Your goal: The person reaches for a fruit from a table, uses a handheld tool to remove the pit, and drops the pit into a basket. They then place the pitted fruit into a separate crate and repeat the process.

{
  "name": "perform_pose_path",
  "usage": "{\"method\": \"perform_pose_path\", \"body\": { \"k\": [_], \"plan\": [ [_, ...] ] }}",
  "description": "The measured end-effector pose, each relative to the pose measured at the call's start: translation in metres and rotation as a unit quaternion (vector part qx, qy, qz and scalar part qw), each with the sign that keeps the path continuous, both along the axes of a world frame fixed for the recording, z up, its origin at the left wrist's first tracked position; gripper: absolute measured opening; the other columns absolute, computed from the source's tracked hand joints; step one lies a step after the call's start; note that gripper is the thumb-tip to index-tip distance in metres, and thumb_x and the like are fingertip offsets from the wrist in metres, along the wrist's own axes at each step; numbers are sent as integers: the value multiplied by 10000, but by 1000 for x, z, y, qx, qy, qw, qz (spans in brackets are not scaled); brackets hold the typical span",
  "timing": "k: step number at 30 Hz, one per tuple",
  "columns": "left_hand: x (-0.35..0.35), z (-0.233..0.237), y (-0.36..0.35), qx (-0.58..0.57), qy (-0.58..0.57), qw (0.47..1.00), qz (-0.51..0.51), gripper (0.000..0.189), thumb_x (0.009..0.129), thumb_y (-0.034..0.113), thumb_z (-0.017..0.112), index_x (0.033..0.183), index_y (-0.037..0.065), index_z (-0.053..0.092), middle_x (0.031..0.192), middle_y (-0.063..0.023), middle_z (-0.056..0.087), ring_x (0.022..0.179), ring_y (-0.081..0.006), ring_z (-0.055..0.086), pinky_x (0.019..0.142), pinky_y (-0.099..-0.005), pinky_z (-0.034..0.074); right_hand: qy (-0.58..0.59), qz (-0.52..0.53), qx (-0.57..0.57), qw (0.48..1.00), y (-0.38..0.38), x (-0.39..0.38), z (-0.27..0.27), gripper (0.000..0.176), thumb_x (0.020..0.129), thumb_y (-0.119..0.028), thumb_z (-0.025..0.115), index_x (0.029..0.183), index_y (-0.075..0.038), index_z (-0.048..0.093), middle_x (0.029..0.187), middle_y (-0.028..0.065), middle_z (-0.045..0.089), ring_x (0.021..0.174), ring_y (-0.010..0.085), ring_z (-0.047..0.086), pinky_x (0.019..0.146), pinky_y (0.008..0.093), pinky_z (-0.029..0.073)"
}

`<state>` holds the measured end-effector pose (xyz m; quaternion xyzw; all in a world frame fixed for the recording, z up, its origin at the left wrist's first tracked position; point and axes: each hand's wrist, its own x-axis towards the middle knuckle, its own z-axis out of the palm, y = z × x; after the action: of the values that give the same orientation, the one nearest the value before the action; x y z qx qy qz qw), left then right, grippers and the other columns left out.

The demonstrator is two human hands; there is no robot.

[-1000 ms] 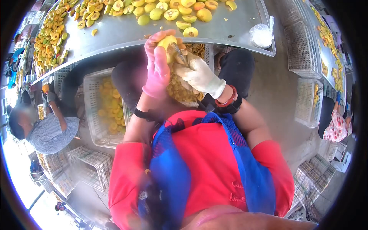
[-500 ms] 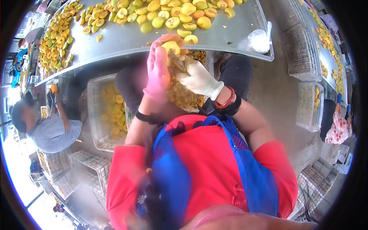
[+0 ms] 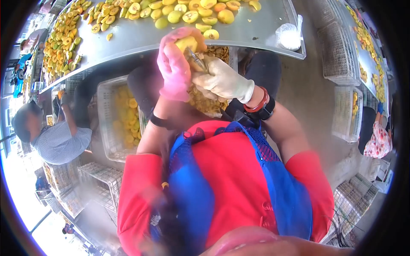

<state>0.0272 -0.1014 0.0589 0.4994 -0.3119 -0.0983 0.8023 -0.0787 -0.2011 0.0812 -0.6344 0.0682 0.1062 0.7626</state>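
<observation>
My left hand (image 3: 174,70), in a pink glove, is closed around a yellow fruit (image 3: 186,44) just in front of the metal table's edge. In a whitish glove, my right hand (image 3: 223,80) grips a metal peeler (image 3: 196,59), whose head lies against or very close to the fruit's lower right side. Its handle is mostly hidden by the glove. Beneath my hands, between my knees, sits a crate of yellow-brown peelings (image 3: 205,102). Several halved fruits (image 3: 190,17) with brown centres lie on the table beyond.
The metal table (image 3: 256,36) carries heaps of fruit and a knotted plastic bag (image 3: 288,37) at its right corner. A white crate of yellow fruit (image 3: 104,128) stands left of my leg. Co-workers sit at left (image 3: 62,141) and far right (image 3: 378,138). Stacked crates (image 3: 339,55) stand at right.
Both hands have come slightly nearer my body. The left hand has turned the fruit, and its fingers are now curled more around it. The peeler stays at the fruit's lower right side.
</observation>
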Motion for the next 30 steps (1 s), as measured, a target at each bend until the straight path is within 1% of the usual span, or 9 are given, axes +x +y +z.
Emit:
{"method": "perform_pose_path", "body": {
  "k": [4, 10, 13, 16, 18, 21, 24, 25, 30],
  "plan": [
    [-5, -1, 9, -18, -8, 999, -29, 644, 997, 612, 356, 1117, 22, 585, 1044, -177, 669, 853, -288, 660, 790, -397, 544, -245, -108, -244, 932, 19, 4, -17, 302, 847, -95, 628, 1114, 25, 556, 876, 215, 642, 777, 345, 634, 739, 406, 515],
    [-4, 30, 9, 27, 172, 984, -38, 752, 958, 708, 312, 1088, 29, 607, 1041, -176, 676, 900, -303, 668, 812, -422, 563, -179, -70, -64, 979, 12, 10, -17, 269, 874, -72, 626, 1120, 11, 557, 957, 200, 658, 851, 355, 652, 779, 403, 513],
    [2, 40, 6, 43, 171, 984, -37, 788, 941, 734, 309, 1040, 24, 635, 996, -173, 683, 863, -293, 669, 777, -411, 563, -229, -102, -194, 948, 15, 16, -20, 275, 897, -83, 604, 1154, 3, 553, 927, 109, 665, 843, 237, 632, 782, 367, 506],
    [4, 26, 3, 40, 145, 989, -7, 821, 921, 768, 314, 1047, 23, 634, 979, -166, 685, 815, -287, 664, 746, -404, 560, -124, -64, -15, 990, 13, 17, -14, 267, 899, -85, 589, 1148, 5, 554, 891, 103, 658, 813, 217, 626, 754, 366, 509],
    [3, 17, 5, 32, 118, 992, -15, 857, 884, 810, 331, 1031, 21, 632, 962, -163, 686, 783, -279, 658, 730, -398, 555, -44, -13, -27, 999, 6, 12, 1, 288, 886, -84, 586, 1155, 7, 542, 866, 148, 653, 755, 246, 632, 716, 374, 514],
    [1, 12, 6, 42, 115, 992, -14, 843, 910, 773, 312, 1000, 2, 639, 924, -158, 686, 753, -266, 657, 714, -376, 552, -252, -105, -275, 922, 16, 14, -27, 334, 862, -85, 613, 1168, 18, 529, 913, 217, 666, 777, 358, 657, 717, 403, 524],
    [1, 6, 3, 35, 142, 989, -24, 802, 989, 661, 254, 944, -33, 655, 865, -150, 686, 712, -241, 655, 679, -338, 545, -204, -83, -290, 931, 12, 15, -30, 340, 846, -79, 630, 1157, 20, 536, 946, 253, 659, 844, 426, 643, 754, 422, 527],
    [3, 5, 4, 34, 151, 987, -40, 788, 996, 638, 249, 932, -32, 658, 856, -154, 687, 713, -243, 655, 679, -338, 546, -285, -94, -245, 922, 14, 19, -35, 298, 878, -87, 614, 1152, 5, 539, 863, 178, 665, 719, 331, 653, 667, 383, 523],
    [8, 3, 13, 81, 166, 978, -98, 727, 1015, 526, 218, 914, -37, 666, 834, -163, 696, 724, -254, 664, 702, -345, 555, 22, 30, 64, 997, 7, 8, -27, 161, 962, -104, 556, 1119, -67, 550, 723, -16, 519, 536, 74, 473, 476, 244, 357]
  ]
}}
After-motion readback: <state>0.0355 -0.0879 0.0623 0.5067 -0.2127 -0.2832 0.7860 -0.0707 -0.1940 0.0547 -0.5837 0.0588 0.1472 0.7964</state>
